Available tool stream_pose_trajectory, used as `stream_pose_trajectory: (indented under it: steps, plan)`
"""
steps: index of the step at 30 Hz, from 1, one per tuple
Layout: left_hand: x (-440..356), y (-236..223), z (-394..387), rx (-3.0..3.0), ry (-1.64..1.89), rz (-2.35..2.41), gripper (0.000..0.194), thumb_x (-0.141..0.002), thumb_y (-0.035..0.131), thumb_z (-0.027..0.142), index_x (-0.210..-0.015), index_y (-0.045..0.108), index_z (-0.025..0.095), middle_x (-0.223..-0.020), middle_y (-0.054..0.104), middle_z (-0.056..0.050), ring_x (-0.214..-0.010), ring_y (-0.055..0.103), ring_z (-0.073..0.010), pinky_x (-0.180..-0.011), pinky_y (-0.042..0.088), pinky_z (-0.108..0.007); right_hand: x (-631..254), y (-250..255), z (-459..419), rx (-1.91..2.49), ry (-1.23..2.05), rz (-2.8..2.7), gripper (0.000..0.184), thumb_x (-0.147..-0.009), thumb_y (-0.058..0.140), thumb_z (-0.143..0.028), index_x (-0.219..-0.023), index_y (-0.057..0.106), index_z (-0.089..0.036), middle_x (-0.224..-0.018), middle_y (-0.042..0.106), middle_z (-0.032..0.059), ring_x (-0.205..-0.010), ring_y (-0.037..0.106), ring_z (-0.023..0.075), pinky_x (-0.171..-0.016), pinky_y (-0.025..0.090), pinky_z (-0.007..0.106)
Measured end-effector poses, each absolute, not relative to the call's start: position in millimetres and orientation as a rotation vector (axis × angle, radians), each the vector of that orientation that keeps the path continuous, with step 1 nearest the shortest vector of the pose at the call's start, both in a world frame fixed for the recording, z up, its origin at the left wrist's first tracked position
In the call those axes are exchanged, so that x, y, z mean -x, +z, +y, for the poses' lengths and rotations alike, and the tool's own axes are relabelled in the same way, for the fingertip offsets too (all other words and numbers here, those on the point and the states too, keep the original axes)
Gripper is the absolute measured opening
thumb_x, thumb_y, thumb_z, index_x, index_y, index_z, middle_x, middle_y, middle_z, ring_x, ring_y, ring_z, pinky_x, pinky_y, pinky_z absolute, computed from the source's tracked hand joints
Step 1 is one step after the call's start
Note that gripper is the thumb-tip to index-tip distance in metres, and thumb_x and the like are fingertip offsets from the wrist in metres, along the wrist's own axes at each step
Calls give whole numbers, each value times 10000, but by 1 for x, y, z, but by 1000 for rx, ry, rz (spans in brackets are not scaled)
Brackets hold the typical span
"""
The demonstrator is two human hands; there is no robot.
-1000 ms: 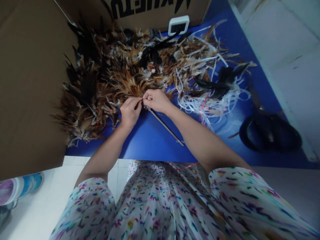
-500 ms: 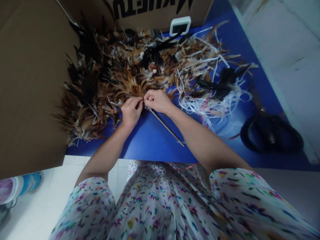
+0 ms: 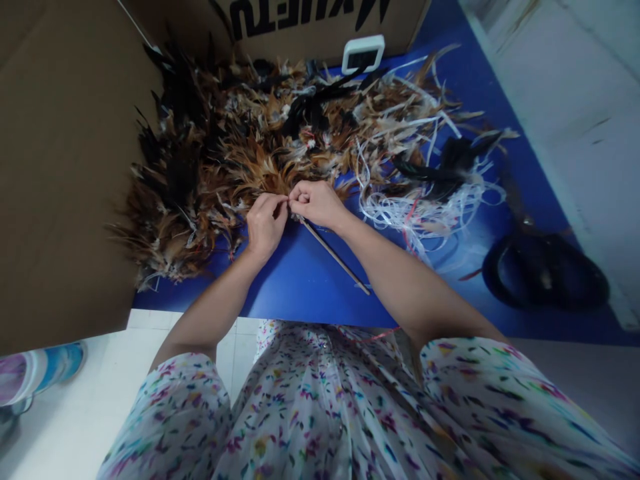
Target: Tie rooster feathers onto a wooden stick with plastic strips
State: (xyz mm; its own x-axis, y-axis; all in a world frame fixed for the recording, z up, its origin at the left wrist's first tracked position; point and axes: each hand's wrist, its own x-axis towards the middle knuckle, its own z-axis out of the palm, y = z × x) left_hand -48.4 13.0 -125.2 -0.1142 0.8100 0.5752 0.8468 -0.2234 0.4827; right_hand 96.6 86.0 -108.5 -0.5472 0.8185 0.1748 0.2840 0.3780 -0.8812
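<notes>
My left hand (image 3: 265, 220) and my right hand (image 3: 316, 203) meet fingertip to fingertip at the near edge of a big heap of brown and black feathers (image 3: 235, 153) on a blue table (image 3: 300, 280). Both hands are closed in a pinch. A thin stick (image 3: 334, 256) runs from under my right hand down toward me, and my right hand grips its upper end. My left hand pinches feathers against that end. What lies exactly between the fingertips is hidden.
A tangle of white plastic strips (image 3: 425, 207) lies right of my hands. Large black scissors (image 3: 543, 273) rest at the table's right. A cardboard sheet (image 3: 60, 173) stands at the left, a printed box (image 3: 310, 23) at the back, with a small white device (image 3: 363, 52) before it.
Both hands stay pinched together at the stick's upper end; only small finger movements show. The view has shifted slightly.
</notes>
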Motion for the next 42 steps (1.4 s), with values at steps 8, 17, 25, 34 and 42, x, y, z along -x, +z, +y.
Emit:
stream_pose_trajectory:
  steps: [8,17,25,34,42]
  plan:
    - [47,-123,14,2002,-1381,-2159,92,-867,614,121,-865,683,181,-868,667,-44,-863,627,-161,-807,491,-284,-97,-109,86,955,1098,-2053,98,-749,604,-207,-748,674,-138,-550,523,-52,-529,436,72,-576,324,224]
    - [58,-123,19,2091,-1467,-2377,94,-884,595,187,-879,688,172,-900,714,-57,-893,647,-170,-863,490,-305,-98,-107,84,958,1050,-2094,114,-756,588,-186,-769,689,-135,-589,559,-38,-569,461,83,-608,342,232]
    - [60,-128,21,2122,-1464,-2379,98,-862,596,157,-873,692,170,-893,722,-54,-888,658,-165,-864,502,-303,-97,-106,82,976,962,-2140,113,-761,592,-165,-784,699,-138,-605,581,-31,-567,466,88,-624,347,242]
    - [62,-129,23,2137,-1412,-2378,85,-873,599,167,-855,681,178,-867,719,-44,-856,657,-158,-829,509,-292,-98,-107,83,970,944,-2168,116,-801,602,-180,-824,711,-146,-627,600,-18,-592,480,104,-636,341,253]
    - [60,-129,24,2117,-1389,-2386,78,-865,603,156,-848,677,175,-856,725,-42,-847,666,-158,-829,516,-294,-99,-108,85,976,938,-2194,121,-822,610,-192,-860,717,-150,-638,590,-21,-589,466,107,-637,329,260]
